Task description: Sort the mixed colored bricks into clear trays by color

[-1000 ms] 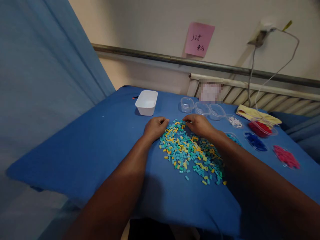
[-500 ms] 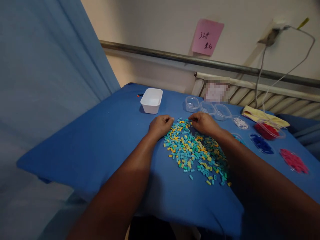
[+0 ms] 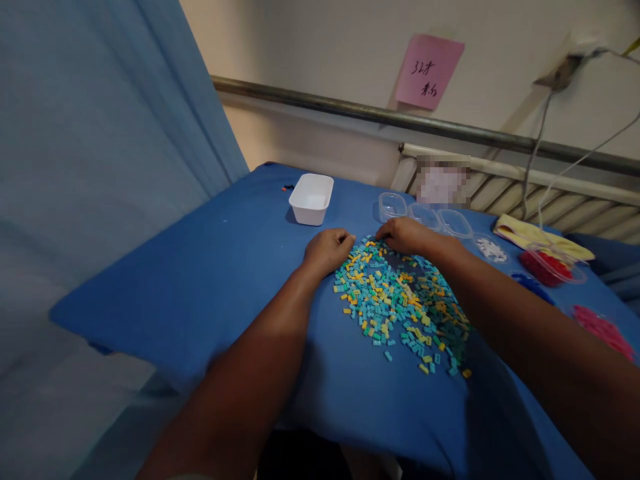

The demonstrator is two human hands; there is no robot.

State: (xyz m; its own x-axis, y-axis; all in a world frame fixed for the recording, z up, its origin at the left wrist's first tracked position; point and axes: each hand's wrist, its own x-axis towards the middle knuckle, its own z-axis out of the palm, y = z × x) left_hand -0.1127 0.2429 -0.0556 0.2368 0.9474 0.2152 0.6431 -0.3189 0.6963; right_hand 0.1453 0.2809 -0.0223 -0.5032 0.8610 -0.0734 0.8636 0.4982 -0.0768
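A loose pile of small toy bricks point(image 3: 380, 293), in turquoise, green, yellow and orange, is spread over the blue-covered table. At the pile's far left edge rests my left hand point(image 3: 327, 253), its fingers curled and thumb against them; whatever they hold is hidden. My right hand point(image 3: 410, 237) is over the pile's far end, fingers bent down and pinched together among the bricks. Anything in that pinch is too small to make out. My right forearm covers and shades part of the pile's right side.
Beyond my hands stand a white tub point(image 3: 311, 200) and several clear plastic containers point(image 3: 393, 205). To the right are containers of white pieces point(image 3: 491, 249), red pieces point(image 3: 545, 268), dark blue pieces point(image 3: 531, 287) and pink pieces point(image 3: 603, 330), plus a folded yellow cloth point(image 3: 543, 239).
The view has turned left, so everything sits further right in the picture. My right hand has moved slightly left over the pile's far end. My left hand stays at the pile's edge.
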